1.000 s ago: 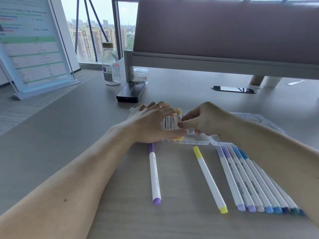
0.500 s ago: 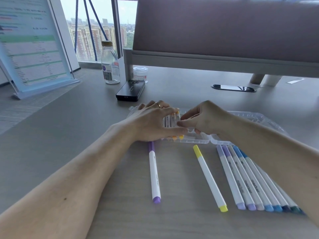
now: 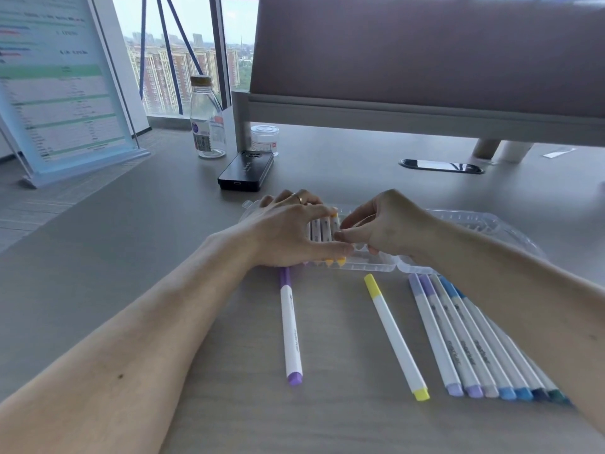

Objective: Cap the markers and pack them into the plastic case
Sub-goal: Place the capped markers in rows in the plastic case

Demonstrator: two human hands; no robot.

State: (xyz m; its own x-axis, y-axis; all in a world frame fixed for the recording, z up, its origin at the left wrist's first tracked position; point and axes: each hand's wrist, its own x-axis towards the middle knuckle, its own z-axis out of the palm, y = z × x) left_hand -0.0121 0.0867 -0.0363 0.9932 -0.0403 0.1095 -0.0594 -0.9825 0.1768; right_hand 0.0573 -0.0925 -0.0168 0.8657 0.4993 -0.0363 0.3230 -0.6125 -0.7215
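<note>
Left hand (image 3: pixel 284 234) fingers spread straight, pressing markers (image 3: pixel 322 229) in plastic case (image 3: pixel 370 265). Right hand (image 3: pixel 386 224) fingers curled beside them; grip cannot be told.

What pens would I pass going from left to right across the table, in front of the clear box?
First the purple marker → the yellow marker → the row of side-by-side markers, whose caps go from lilac through blue to dark teal at the far right.

Head-worn camera looks down, close over table (image 3: pixel 131 244).
</note>
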